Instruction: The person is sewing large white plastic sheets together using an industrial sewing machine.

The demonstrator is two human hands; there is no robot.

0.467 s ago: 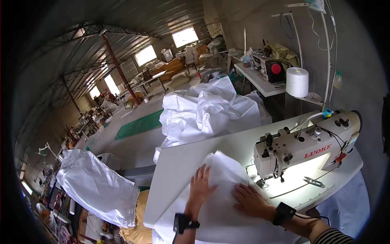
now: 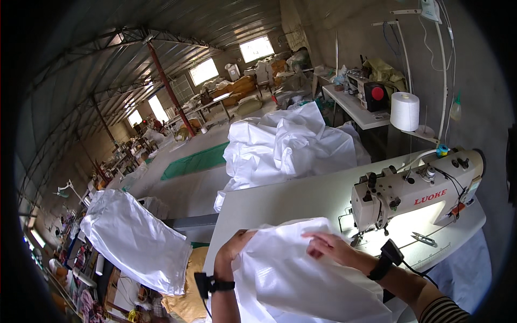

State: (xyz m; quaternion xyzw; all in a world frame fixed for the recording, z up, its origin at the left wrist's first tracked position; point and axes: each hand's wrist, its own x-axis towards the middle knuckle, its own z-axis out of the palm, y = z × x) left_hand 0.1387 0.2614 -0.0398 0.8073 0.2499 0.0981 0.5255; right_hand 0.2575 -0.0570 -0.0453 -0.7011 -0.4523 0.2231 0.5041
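Observation:
A white sheet of woven-looking material (image 2: 291,269) is raised off the sewing table (image 2: 258,204) in front of me. My left hand (image 2: 237,245) grips its upper left edge, with the fingertips partly hidden behind the fold. Over the right part of the sheet is my right hand (image 2: 331,248), its index finger stretched out to the left and the other fingers loosely bent, holding nothing visible. The industrial sewing machine (image 2: 414,196) stands just to the right of that hand, its lamp lighting the needle area. Small thread snips (image 2: 424,238) lie on the table under the machine arm.
A big crumpled white pile (image 2: 291,142) lies behind the table. Folded white sheets (image 2: 134,239) rest at left over a yellow-orange bundle (image 2: 188,290). A white thread cone (image 2: 405,112) stands on its holder beside a thread pole (image 2: 441,70). Another machine table (image 2: 358,107) stands further back.
Both hands have gone from lying flat on the sheet to lifting it: the left now grips its edge, the right is raised off it. The sheet's far edge has come up toward me.

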